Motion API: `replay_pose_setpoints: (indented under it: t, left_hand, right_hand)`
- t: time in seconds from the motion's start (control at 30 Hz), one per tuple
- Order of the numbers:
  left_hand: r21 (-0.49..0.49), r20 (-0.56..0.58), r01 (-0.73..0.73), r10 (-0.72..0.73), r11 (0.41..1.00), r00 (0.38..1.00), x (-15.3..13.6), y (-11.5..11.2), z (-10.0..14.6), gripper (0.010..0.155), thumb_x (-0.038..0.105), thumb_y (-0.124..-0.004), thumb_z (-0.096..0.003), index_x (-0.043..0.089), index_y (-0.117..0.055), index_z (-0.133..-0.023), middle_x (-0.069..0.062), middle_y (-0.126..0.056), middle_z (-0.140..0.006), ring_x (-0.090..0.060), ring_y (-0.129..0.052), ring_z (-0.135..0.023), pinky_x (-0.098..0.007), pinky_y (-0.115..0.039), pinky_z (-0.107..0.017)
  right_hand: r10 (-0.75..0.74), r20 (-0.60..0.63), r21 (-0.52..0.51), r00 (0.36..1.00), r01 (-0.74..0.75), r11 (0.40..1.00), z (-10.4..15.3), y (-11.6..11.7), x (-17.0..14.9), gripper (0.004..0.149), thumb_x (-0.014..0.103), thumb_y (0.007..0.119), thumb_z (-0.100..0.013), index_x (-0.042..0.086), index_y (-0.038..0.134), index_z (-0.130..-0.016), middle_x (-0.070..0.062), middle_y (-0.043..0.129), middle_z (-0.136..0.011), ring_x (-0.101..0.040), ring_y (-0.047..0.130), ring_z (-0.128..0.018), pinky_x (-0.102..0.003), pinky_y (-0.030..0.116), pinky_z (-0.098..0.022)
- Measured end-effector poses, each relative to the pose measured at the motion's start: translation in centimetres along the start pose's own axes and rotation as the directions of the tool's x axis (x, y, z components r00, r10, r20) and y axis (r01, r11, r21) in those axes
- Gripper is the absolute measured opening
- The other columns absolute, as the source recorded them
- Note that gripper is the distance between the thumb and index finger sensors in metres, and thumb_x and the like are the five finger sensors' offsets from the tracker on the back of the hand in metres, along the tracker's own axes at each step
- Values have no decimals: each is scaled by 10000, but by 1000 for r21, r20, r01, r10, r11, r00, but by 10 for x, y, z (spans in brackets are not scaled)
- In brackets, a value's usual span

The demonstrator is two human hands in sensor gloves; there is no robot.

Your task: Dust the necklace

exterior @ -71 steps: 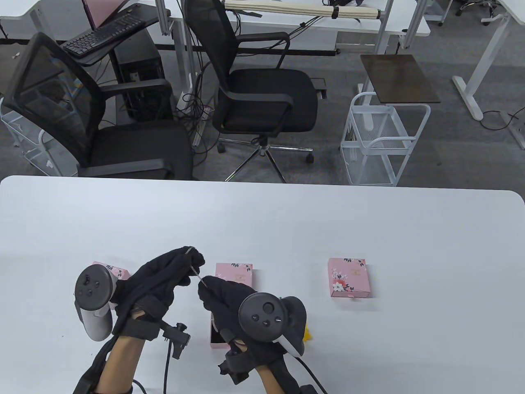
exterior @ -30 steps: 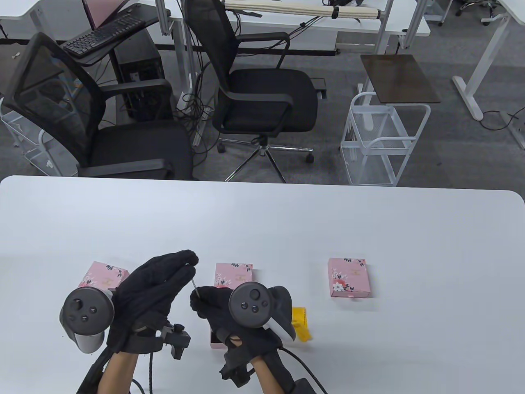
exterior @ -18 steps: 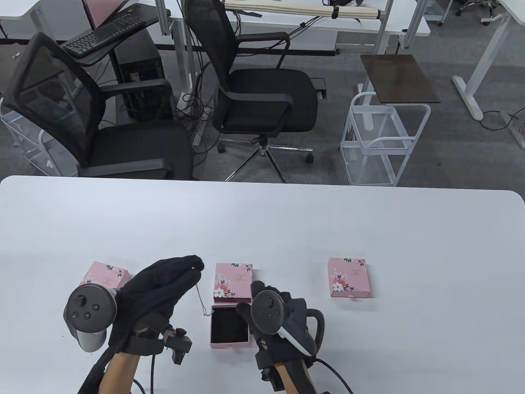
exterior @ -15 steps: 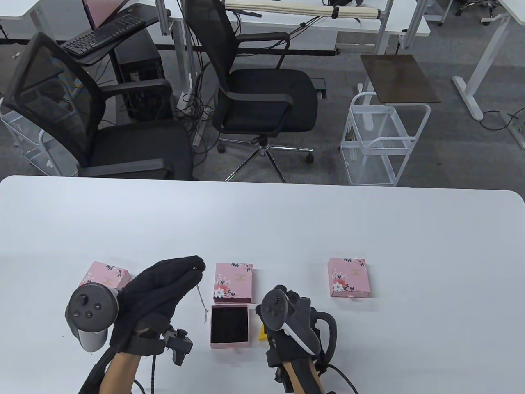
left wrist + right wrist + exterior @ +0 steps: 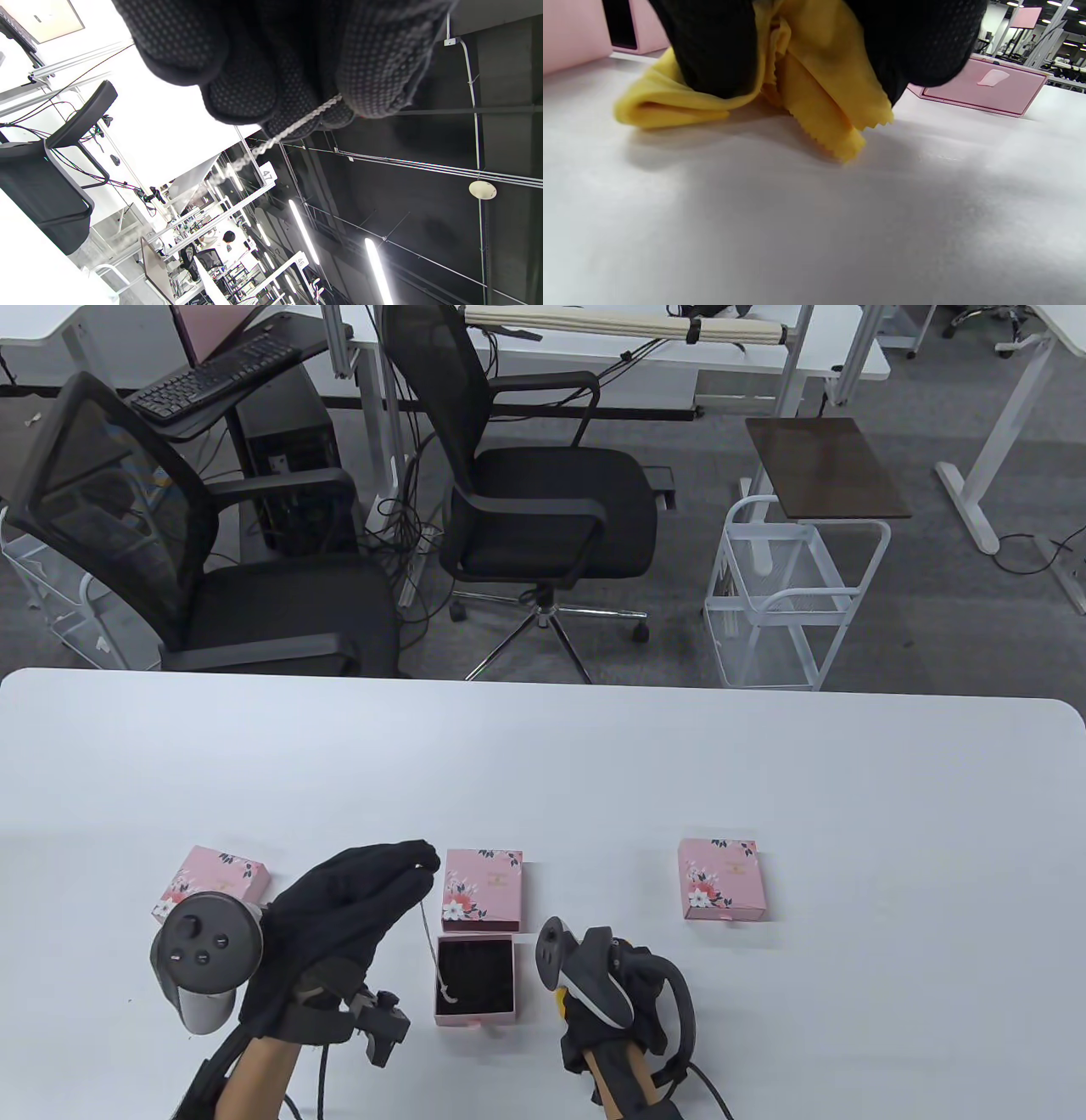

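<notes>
A thin silver necklace (image 5: 428, 929) hangs from my left hand (image 5: 422, 861), which pinches its upper end between fingertips and thumb. The chain's lower end dangles into the open pink box tray (image 5: 501, 1010) with its black lining. The left wrist view shows the chain (image 5: 271, 142) running out from between my gloved fingertips (image 5: 365, 84). My right hand (image 5: 598, 984) is low on the table to the right of the tray, and the fingers grip a yellow cloth (image 5: 835, 84) that rests crumpled on the tabletop. From above, only a sliver of the cloth (image 5: 561, 1001) shows under that hand.
The tray's floral pink sleeve (image 5: 482, 889) lies just behind it. Two more pink boxes lie on the white table, one at the left (image 5: 212, 882) and one at the right (image 5: 722, 878). Office chairs and a wire cart stand beyond the far edge.
My right hand has let go of the necklace, moved right and dropped onto the yellow cloth, gripping it. The chain now hangs from my left hand alone, over the uncovered tray.
</notes>
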State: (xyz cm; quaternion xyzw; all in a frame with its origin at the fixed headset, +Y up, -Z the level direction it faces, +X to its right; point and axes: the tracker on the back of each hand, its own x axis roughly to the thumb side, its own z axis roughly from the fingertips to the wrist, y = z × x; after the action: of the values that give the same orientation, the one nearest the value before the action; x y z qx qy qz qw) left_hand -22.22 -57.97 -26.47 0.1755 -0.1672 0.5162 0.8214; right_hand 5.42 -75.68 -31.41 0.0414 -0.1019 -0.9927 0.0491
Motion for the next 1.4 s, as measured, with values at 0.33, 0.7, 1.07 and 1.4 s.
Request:
replay_pose_setpoints:
  t: [0.33, 0.7, 1.07, 1.4]
  left_hand:
    - [-9, -8, 6, -6, 1000, 1000, -2, -3, -1, 349, 474, -921, -517, 324, -950, -831, 18, -1038, -820, -196, -978, -691, -398, -858, -504]
    - [-38, -13, 11, -11, 999, 1000, -3, -9, -1, 351, 472, -919, -518, 321, -949, -833, 12, -1029, -838, -212, -968, -715, -412, -849, -521]
    - [-25, -53, -22, 21, 999, 998, -7, -6, -3, 353, 474, -914, -521, 318, -947, -836, 2, -1008, -874, -226, -954, -738, -422, -840, -534]
    - [-21, -73, -68, 66, 997, 995, -10, -2, -4, 354, 474, -912, -523, 316, -945, -839, 1, -1001, -883, -226, -953, -738, -420, -839, -535]
  right_hand:
    - [-489, 132, -100, 862, 503, 859, 18, -30, -29, 516, 344, 784, -619, 69, 691, -1045, -253, 795, -964, -473, 852, -752, -550, 733, -574]
    - [-757, 482, -32, 441, 872, 488, 48, -75, -16, 532, 335, 772, -621, 69, 651, -1066, -251, 758, -993, -473, 825, -784, -553, 715, -597]
    - [-746, 638, 108, 190, 937, 331, 61, -125, 14, 548, 341, 744, -612, 86, 631, -1084, -241, 731, -1027, -477, 793, -826, -562, 693, -621]
    - [-743, 644, 173, 182, 912, 373, 55, -131, 15, 558, 344, 724, -622, 75, 616, -1099, -254, 709, -1048, -498, 768, -847, -579, 672, -635]
